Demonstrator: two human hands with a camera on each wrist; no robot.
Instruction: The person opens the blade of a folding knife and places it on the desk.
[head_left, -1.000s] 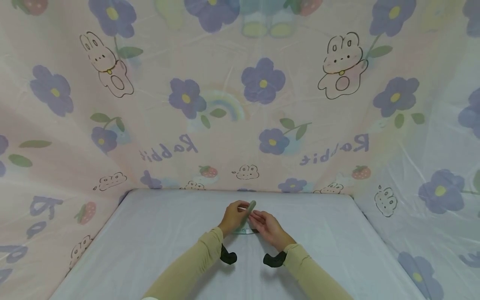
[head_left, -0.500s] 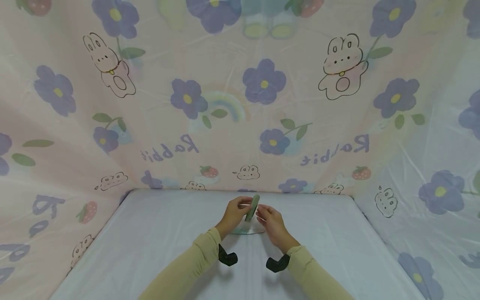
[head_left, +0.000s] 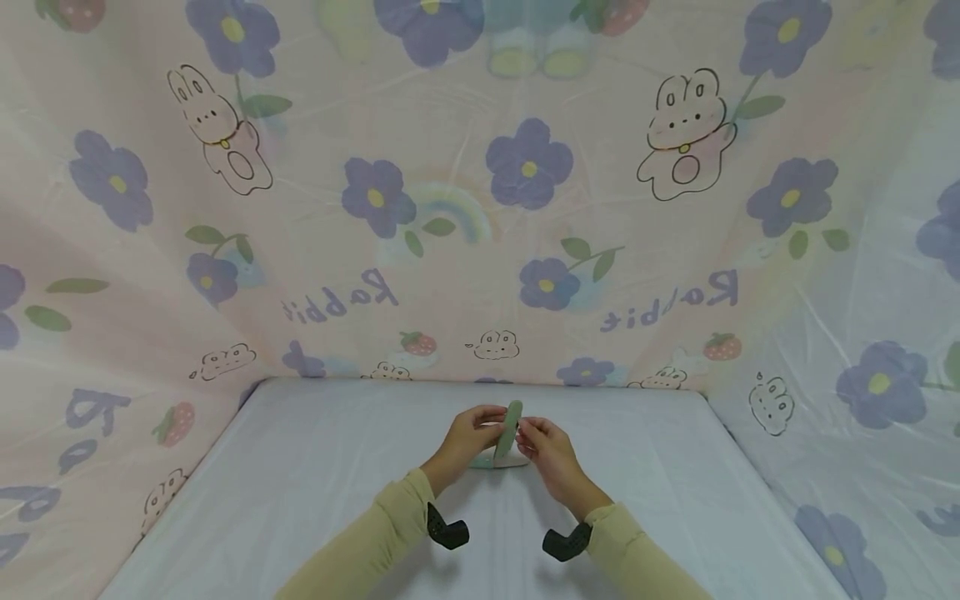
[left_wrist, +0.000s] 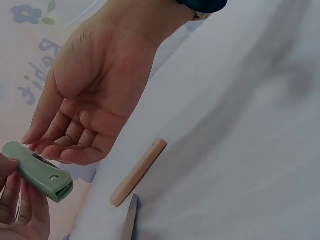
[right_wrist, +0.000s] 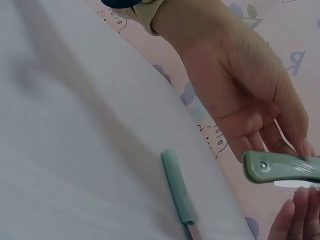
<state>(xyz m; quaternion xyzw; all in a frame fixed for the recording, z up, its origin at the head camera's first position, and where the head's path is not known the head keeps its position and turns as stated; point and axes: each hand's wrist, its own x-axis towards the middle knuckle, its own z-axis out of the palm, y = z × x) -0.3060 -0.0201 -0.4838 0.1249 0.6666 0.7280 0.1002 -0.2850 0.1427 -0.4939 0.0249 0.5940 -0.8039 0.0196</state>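
Green folder (head_left: 510,428) (upright) betw both hands (head_left: 467,437), mid-table.

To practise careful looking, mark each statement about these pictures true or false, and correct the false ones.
1. Both hands hold the green folding tool between them. True: the left hand and right hand meet on it above the table.
2. A tan stick lies on the white surface under the hands. True.
3. The green tool lies flat on the table, untouched. False: it is held up off the surface by the fingertips.
4. The person's sleeves are bright red. False: the sleeves are pale tan.
5. The backdrop shows purple flowers and cartoon rabbits. True.
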